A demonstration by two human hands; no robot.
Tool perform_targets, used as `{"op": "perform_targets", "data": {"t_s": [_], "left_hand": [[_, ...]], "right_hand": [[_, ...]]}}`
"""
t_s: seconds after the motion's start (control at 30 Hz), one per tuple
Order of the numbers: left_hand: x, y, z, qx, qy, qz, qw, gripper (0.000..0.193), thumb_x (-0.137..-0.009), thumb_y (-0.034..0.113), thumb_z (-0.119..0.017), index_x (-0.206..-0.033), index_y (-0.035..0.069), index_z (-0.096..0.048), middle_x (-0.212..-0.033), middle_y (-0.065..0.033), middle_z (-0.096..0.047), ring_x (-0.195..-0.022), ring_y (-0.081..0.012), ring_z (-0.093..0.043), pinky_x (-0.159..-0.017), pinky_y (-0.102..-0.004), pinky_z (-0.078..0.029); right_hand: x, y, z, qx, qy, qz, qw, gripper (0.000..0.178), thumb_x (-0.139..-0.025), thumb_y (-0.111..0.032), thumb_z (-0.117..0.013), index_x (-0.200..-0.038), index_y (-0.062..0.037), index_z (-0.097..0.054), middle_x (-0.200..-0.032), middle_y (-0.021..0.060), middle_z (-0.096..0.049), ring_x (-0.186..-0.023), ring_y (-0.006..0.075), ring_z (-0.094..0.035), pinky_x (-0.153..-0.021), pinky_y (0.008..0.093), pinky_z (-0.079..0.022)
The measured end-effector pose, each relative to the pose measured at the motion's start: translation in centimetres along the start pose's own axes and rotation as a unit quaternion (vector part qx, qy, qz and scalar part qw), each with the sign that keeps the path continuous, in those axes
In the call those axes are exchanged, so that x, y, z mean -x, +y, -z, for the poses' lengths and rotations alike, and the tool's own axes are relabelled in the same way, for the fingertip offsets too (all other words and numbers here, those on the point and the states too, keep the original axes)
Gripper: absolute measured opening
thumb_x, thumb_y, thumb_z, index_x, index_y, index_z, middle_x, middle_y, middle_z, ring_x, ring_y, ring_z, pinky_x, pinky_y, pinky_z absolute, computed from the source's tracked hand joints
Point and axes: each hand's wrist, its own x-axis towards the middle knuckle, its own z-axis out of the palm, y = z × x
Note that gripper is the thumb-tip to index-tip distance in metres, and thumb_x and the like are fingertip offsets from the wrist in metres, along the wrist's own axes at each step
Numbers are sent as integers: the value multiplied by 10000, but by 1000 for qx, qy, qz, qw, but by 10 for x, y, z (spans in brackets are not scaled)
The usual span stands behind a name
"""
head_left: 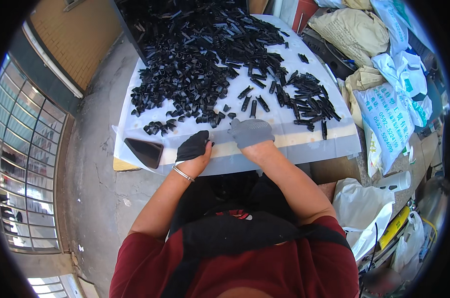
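Note:
My left hand [194,150], in a black glove with the thumb bare, is closed over the near edge of the white-covered table [289,130]. Just to its right, my right hand [252,134] in a grey knitted glove is curled into a fist. The fingers hide whatever either hand holds. Beyond them lies a heap of short, bent black plastic pieces [180,89]. Several longer black plastic clips [253,108] lie loose past my right hand, and a group of similar long clips [311,99] is spread to the right.
A dark smartphone [144,151] lies at the table's left front corner. Stuffed sacks [383,119] crowd the right side, with a white plastic bag [361,203] below them. Concrete floor [98,164] and a barred window [26,164] are on the left.

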Motion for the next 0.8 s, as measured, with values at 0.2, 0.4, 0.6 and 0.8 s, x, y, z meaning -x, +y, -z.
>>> {"op": "perform_targets", "data": {"t_s": [0.2, 0.4, 0.6, 0.8], "left_hand": [[12, -1, 15, 7, -28, 37, 999, 361, -784, 268, -564, -1041, 19, -517, -917, -183, -596, -799, -339, -586, -705, -394, -465], [15, 2, 20, 33, -45, 48, 997, 376, -779, 277, -580, -1051, 30, -499, -854, -172, -605, -773, -343, -586, -683, -399, -465], [19, 0, 19, 19, -38, 24, 999, 371, -773, 262, -589, -1052, 36, -494, -817, -166, -607, -754, -342, -586, -668, -399, -462], [20, 4, 27, 55, -67, 70, 994, 411, -762, 260, -605, -1086, 36, -489, -848, -170, -612, -784, -332, -592, -680, -384, -468]], "right_hand": [[-3, 5, 14, -22, -71, 120, 990, 168, -763, -146, -489, -897, -106, -582, -748, 118, -592, -726, 292, -581, -626, 396, -454], [-14, 15, -7, -33, -26, 148, 988, 127, -762, -168, -486, -787, -92, -585, -746, 117, -575, -704, 291, -572, -610, 377, -452], [-28, 13, 2, 8, -1, 125, 992, 166, -756, -179, -477, -739, -99, -621, -818, 122, -593, -753, 278, -581, -644, 383, -457], [-28, 7, 9, 32, 15, 187, 982, 154, -742, -176, -514, -851, -90, -582, -876, 117, -576, -834, 277, -553, -703, 373, -445]]}}
